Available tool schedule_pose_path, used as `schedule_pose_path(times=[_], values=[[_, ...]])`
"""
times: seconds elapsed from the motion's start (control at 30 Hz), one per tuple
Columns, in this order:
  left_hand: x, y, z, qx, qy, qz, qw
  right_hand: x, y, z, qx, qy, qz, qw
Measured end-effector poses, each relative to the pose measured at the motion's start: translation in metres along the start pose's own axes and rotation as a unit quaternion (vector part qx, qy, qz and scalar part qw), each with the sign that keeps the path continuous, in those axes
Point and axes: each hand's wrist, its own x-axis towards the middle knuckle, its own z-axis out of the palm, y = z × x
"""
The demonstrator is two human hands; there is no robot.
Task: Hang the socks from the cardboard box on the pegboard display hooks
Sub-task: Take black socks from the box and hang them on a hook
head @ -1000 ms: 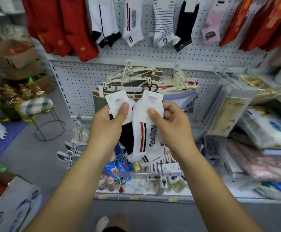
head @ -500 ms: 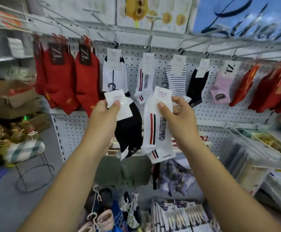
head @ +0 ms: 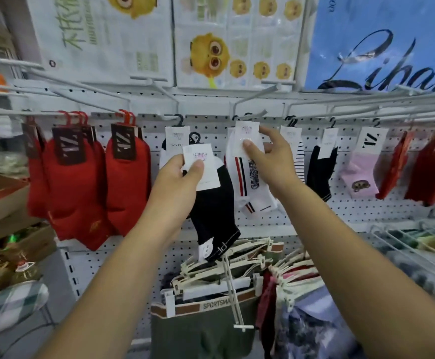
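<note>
Quick update. Went from fiddling with two pairs down by the lower shelf a second ago to lifting both up to the pegboard [head: 353, 211] hook row.

Holding the white striped pair [head: 254, 177] in the right hand [head: 270, 158], pinched by its paper card [head: 246, 138] between thumb and fingers. Pushed higher than half a second back, and now sitting just under a white wire hook [head: 258, 94], right in front of a similar pair [head: 230, 141] already hanging there. Can't tell about the small black hanger loop, over the wire or not, hidden behind the card.

Gripping the black pair [head: 215, 211] in the left hand [head: 177, 185], again by the card. Parked lower and a bit to the left, just in front of a white-and-black pair [head: 172, 141] on the next hook.

Hands apart now, each clamped on its own pair, no longer pressed side by side like a second ago.

Reads like this: sorting finished, white pair about to go on or mid-hang, black pair queued for after. Probably worth watching that loop, easy to miss the wire tip when reaching up from below. Plenty of red socks [head: 128, 177] already up on the left, so decent progress overall, just these two left in hand.
</note>
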Motion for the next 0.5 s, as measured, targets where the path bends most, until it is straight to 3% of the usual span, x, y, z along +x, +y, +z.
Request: schedule_pose_path(times=[0.17,0.5], values=[[0.007,-0.011,0.001,-0.021,-0.006,-0.015,1.0,0.009,0.007,0.005,-0.019,-0.028,-0.035,0.999],[0.012,-0.029,0.002,-0.073,-0.01,-0.027,0.997,0.022,0.025,0.01,-0.044,-0.046,-0.014,0.998]])
